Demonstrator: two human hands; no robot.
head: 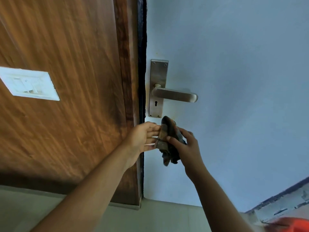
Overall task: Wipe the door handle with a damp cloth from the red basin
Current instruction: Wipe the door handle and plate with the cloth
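Observation:
A steel lever door handle [175, 94] sticks out to the right from its long back plate [158, 76] on the pale blue door [234, 81]. Just below the plate, both hands hold a dark, bunched cloth [168, 139]. My left hand [143, 138] has its fingers stretched flat against the cloth's left side. From the right, my right hand [187, 146] grips the cloth between thumb and fingers. The cloth's top edge sits a little under the plate's bottom screws, apart from the handle. A red basin [291, 225] shows only as a blurred edge at the bottom right corner.
A brown wooden panel [66, 97] fills the left side, with a white switch plate [30, 83] on it. A dark gap [142, 64] runs between the panel and the door. Light floor tiles [150, 218] lie below.

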